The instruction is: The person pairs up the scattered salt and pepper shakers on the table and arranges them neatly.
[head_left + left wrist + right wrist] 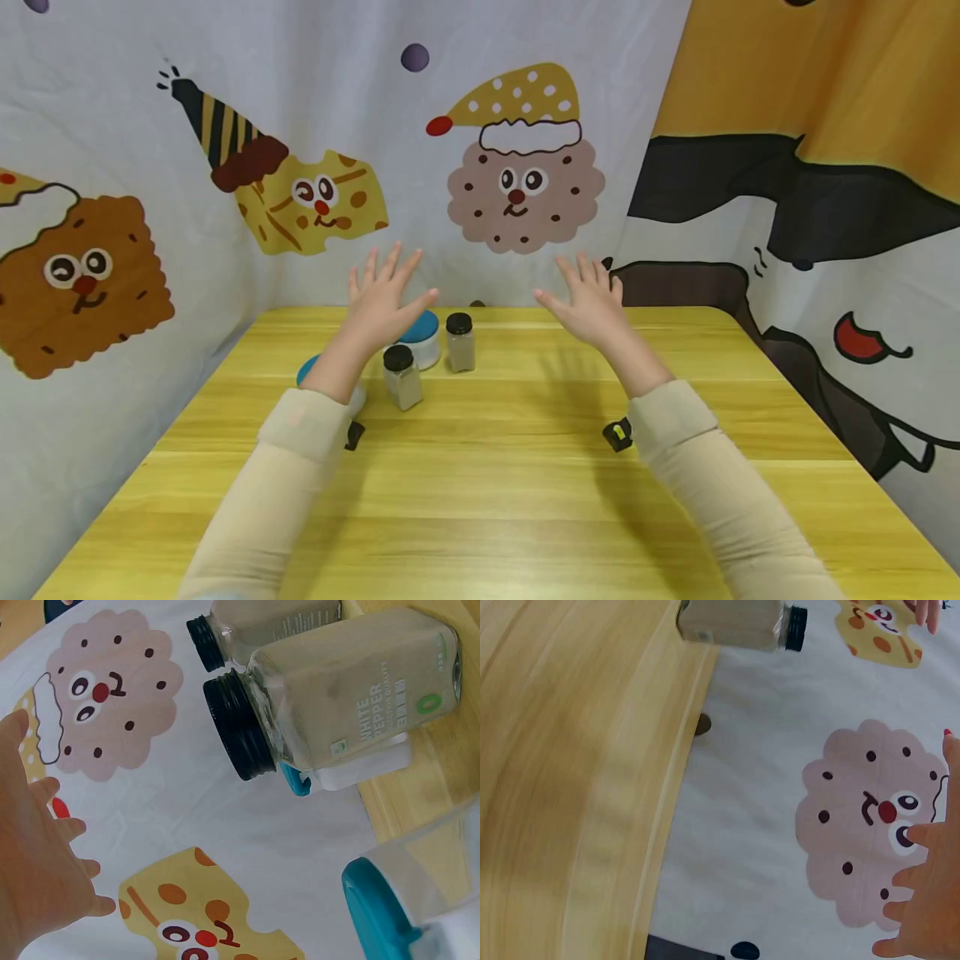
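My left hand (pixel 382 304) is held up over the back left of the table, fingers spread and straight, holding nothing. Behind and below it stand two clear square jars with black lids: a nearer one (pixel 403 385) and a farther one (pixel 461 346). In the left wrist view, the nearer jar (pixel 352 697) reads "white pepper" and holds pale powder. A white tub with a blue lid (pixel 420 327) stands by them; another blue-lidded container (pixel 357 402) is partly hidden by my left forearm. My right hand (pixel 592 307), also raised with fingers apart, touches nothing.
The wooden table (pixel 480 517) ends at a patterned white curtain (pixel 420 167) that hangs behind and along the sides. Small black devices (pixel 618 434) show at both wrists. Both sleeves (pixel 697 433) are beige.
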A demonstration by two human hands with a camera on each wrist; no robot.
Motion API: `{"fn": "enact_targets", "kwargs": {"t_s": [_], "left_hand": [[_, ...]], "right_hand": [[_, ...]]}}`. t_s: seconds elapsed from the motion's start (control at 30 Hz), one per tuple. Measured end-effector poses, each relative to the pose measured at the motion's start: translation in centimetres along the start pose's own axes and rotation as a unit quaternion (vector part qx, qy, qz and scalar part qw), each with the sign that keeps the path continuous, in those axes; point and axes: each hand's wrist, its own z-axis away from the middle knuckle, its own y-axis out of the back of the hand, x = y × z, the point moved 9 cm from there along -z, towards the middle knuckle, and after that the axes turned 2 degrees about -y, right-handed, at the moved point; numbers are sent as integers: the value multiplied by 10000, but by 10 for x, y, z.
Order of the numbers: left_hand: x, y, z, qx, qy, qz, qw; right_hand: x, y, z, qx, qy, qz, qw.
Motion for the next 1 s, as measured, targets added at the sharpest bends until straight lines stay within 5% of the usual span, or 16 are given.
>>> {"fn": "enact_targets", "kwargs": {"t_s": [1.0], "left_hand": [[-27, 16, 49, 760, 211, 715, 9943]], "right_hand": [[-50, -27, 27, 583, 740, -1041, 9901]]}}
